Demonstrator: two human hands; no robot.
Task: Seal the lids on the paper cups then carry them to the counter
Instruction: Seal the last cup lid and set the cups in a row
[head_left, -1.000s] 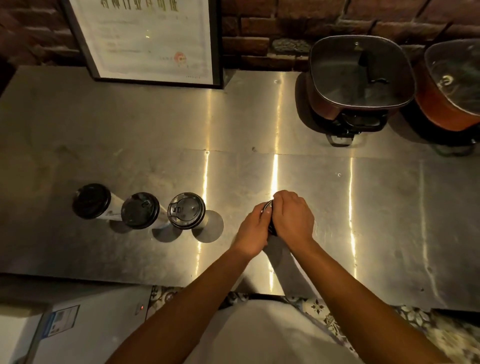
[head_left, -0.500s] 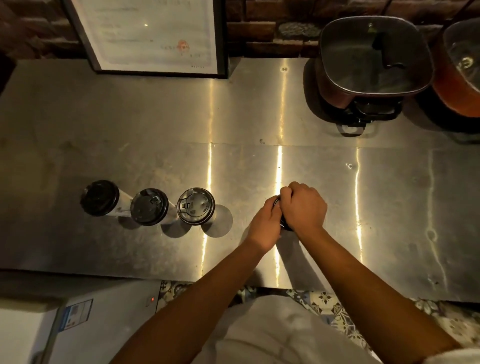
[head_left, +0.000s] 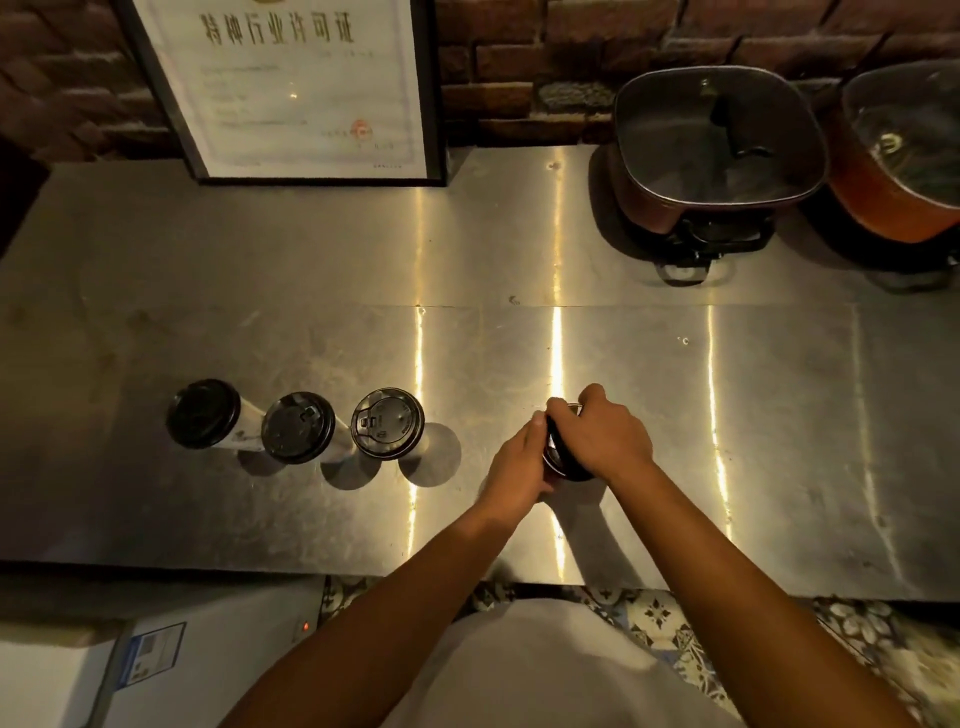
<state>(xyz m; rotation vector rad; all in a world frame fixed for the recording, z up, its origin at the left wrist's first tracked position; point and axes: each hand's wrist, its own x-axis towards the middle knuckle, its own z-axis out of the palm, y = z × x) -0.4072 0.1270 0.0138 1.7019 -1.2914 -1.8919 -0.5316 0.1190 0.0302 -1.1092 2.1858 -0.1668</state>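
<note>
Three white paper cups with black lids stand in a row on the steel table (head_left: 208, 519): the left cup (head_left: 203, 413), the middle cup (head_left: 297, 427) and the right cup (head_left: 387, 423). To their right, both my hands hold a fourth paper cup (head_left: 563, 462) with a black lid. My left hand (head_left: 514, 462) grips its left side. Resting over the lid, my right hand (head_left: 602, 434) hides most of it, and the cup body below is hardly visible.
A framed certificate (head_left: 291, 88) leans on the brick wall at the back. A square lidded electric pot (head_left: 714, 148) and a round orange pot (head_left: 904, 156) stand back right. A white appliance (head_left: 171, 670) sits below the table's front edge at left.
My hands stay on the fourth cup and have shifted slightly on its lid. The camera has moved a little; the three cups stand as before.
</note>
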